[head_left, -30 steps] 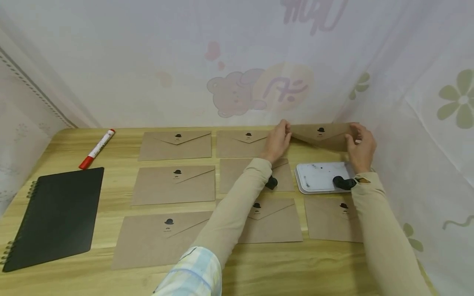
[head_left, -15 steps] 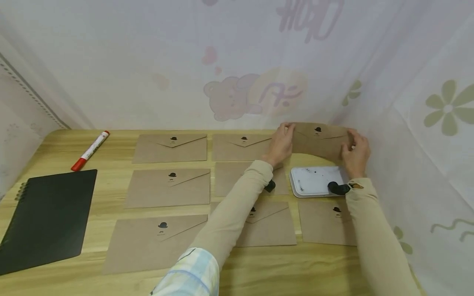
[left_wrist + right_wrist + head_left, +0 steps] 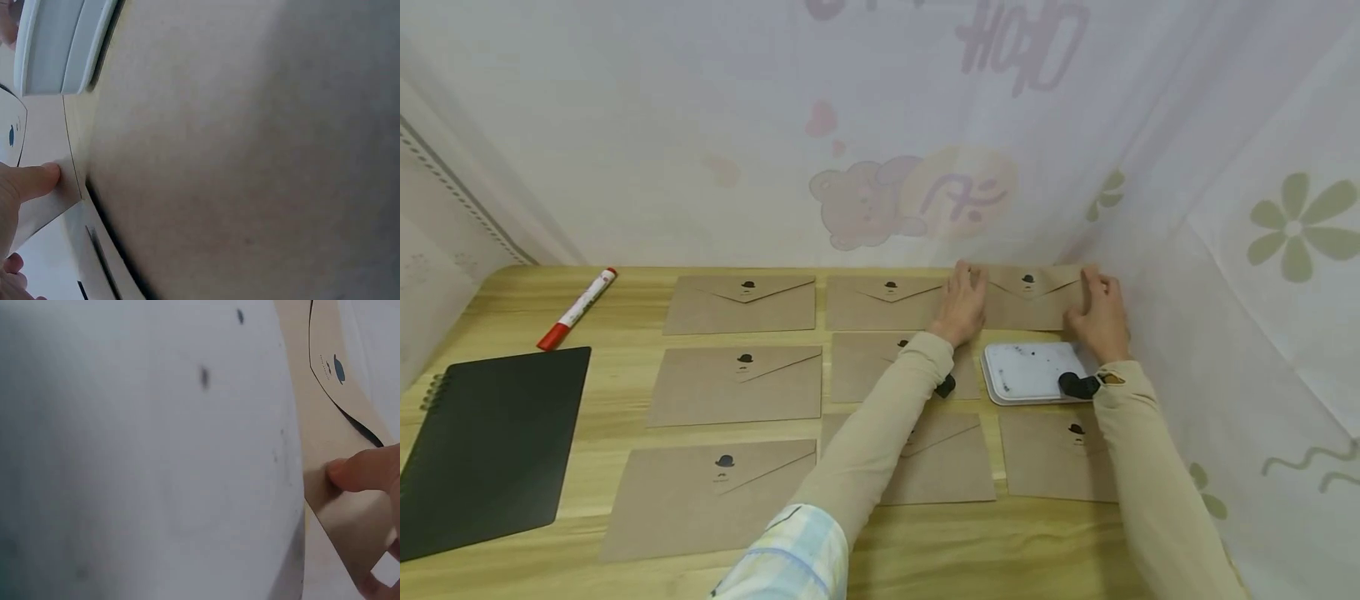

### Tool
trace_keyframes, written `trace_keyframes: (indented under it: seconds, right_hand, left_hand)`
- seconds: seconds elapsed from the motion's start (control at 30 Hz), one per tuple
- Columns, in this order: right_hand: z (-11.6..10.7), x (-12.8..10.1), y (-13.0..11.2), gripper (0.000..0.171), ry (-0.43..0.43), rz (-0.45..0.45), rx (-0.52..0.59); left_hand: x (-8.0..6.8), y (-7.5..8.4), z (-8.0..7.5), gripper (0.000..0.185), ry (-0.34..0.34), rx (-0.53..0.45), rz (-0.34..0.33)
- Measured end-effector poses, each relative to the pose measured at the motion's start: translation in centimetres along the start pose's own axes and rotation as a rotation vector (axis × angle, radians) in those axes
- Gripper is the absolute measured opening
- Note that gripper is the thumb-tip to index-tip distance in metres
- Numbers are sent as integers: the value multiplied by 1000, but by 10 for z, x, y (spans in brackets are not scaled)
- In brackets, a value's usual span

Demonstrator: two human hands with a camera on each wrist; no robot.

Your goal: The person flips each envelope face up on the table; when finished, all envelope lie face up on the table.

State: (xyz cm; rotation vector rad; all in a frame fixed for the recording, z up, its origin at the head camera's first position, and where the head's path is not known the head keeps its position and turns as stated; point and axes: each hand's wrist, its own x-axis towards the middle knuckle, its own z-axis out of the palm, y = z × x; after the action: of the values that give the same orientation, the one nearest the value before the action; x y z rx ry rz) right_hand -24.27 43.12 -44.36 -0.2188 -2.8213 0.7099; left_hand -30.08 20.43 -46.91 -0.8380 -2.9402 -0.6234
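A brown kraft envelope [image 3: 1028, 307], printed with a small hat and moustache, lies at the back right near the curtain. My left hand [image 3: 962, 304] grips its left end; the left wrist view shows the thumb [image 3: 40, 180] on its face and fingertips past the edge. At the other end my right hand [image 3: 1101, 317] pinches the corner, thumb [image 3: 359, 472] on top and fingers at the edge in the right wrist view. The flap bows up slightly there. Just in front sits a white, dark-specked, rounded box [image 3: 1033, 371], partly hidden by the right wrist.
More kraft envelopes [image 3: 737, 387] lie in rows on the wooden table [image 3: 1000, 550], some partly under the left forearm. A black spiral notebook [image 3: 497, 450] and a red-capped marker [image 3: 577, 308] are at left. Printed curtains [image 3: 662, 150] border the back and sides.
The envelope, raised and bent between both hands earlier, has come down flat in line with the back row. Both hands moved down with it, the right one slightly inward.
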Motion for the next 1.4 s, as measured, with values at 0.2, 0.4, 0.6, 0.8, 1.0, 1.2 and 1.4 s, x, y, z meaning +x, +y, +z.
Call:
trace_keyframes:
  seconds: [0.2,0.4,0.6,0.8,1.0,1.2,1.4]
  right_hand:
    - [2,0,1,85,-104,-23,-60]
    - [6,-1,7,82,-180,-32,-50]
    - [10,0,8,66,-184,-80,-79]
    - [12,8,3,58,-266,-65,-117]
    - [10,10,0,42,-337,-67,-189]
    - [9,10,2,31,-336,-112,-223]
    - [7,8,0,37,-426,-43,-307]
  left_hand:
    - [0,-4,2,66,2,50,-27]
    - [-5,-4,3,68,-19,86,-39]
    - [-9,-3,5,71,-73,86,-60]
    - [-10,-1,4,57,-105,128,-61]
    - [-14,3,-2,41,-188,213,-95]
    - [-16,9,-4,40,-192,264,-104]
    - [-14,11,-1,39,-193,292,-96]
